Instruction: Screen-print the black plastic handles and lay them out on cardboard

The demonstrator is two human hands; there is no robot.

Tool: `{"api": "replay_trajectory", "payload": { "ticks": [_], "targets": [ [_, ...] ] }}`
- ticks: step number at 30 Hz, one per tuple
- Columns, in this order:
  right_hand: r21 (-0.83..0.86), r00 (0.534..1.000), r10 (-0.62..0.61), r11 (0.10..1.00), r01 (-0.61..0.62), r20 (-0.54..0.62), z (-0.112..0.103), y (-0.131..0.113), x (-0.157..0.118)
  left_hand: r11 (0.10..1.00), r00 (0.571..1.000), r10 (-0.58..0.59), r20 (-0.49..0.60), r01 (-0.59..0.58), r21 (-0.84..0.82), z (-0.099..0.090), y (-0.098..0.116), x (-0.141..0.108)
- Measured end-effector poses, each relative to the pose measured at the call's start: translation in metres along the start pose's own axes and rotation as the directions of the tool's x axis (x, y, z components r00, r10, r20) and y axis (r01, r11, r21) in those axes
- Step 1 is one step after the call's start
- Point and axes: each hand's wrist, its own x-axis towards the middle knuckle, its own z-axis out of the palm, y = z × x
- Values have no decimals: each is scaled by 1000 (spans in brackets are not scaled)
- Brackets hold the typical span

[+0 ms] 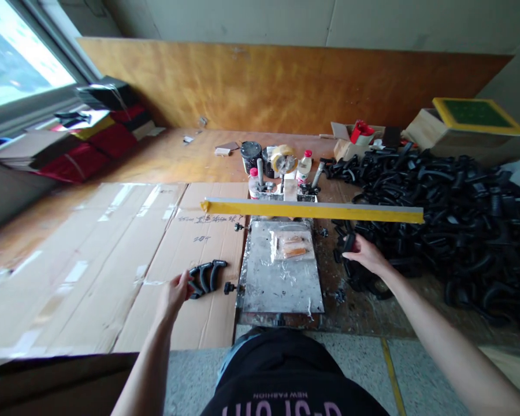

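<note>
On the cardboard, my left hand (179,293) pinches the near end of a black curved plastic handle. Right beside it lie several similar black handles (205,276) in a short row. Over at the edge of a large pile of black handles (416,179), my right hand (366,254) grips one black plastic handle (349,244); its far end is partly hidden by the pile. Between my hands is a flat metal plate (264,271) with a clear-taped patch bearing orange-brown strips (294,248). Its surface carries white scraps.
A long yellow-edged bar (312,211) spans above the plate's far end. Behind it stand bottles with red caps (304,166), a tape roll (283,159) and a dark tub (251,155). Flattened cardboard (91,260) covers the left side. Black knobs (229,288) stick out beside the plate.
</note>
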Motion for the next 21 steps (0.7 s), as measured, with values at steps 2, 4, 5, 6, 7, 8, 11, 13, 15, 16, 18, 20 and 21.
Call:
{"api": "replay_trajectory", "payload": {
  "ticks": [2, 4, 5, 6, 7, 8, 11, 13, 15, 16, 18, 20, 21],
  "targets": [
    [325, 998, -59, 944, 54, 6, 31, -30, 10, 986, 996, 71, 52, -62, -156, 17, 47, -6],
    [488, 990, -129, 868, 87, 52, 65, -56, 23, 954, 982, 175, 76, -150, -258, 35, 96, -11],
    [508, 984, -157, 856, 94, 82, 80, -64, 30, 932, 969, 231, 88, -195, -306, 42, 119, -14],
    [490, 977, -182, 865, 106, 111, 92, -69, 37, 907, 952, 289, 97, -240, -347, 48, 141, -18],
    [438, 969, -211, 889, 136, 129, 102, -71, 44, 882, 935, 338, 104, -277, -381, 52, 161, -21],
    [356, 960, -246, 916, 185, 133, 109, -70, 51, 857, 919, 379, 105, -307, -413, 55, 179, -25],
    [73, 920, -382, 924, 377, 88, 119, -58, 63, 784, 887, 457, 68, -365, -503, 57, 217, -37],
    [-64, 884, -463, 882, 466, 65, 120, -52, 63, 735, 874, 485, 35, -385, -559, 57, 233, -44],
    [-152, 857, -511, 844, 514, 58, 121, -51, 59, 693, 862, 505, 39, -379, -613, 58, 243, -50],
    [-193, 847, -530, 826, 529, 54, 120, -52, 56, 677, 858, 512, 49, -368, -637, 59, 246, -52],
    [-284, 835, -548, 796, 534, 34, 114, -53, 51, 660, 853, 517, 68, -347, -667, 61, 246, -56],
    [-382, 841, -541, 777, 500, -1, 98, -52, 49, 666, 852, 519, 65, -356, -656, 61, 240, -61],
    [-424, 847, -532, 770, 477, -13, 87, -50, 50, 675, 854, 517, 58, -365, -641, 60, 234, -64]
  ]
}}
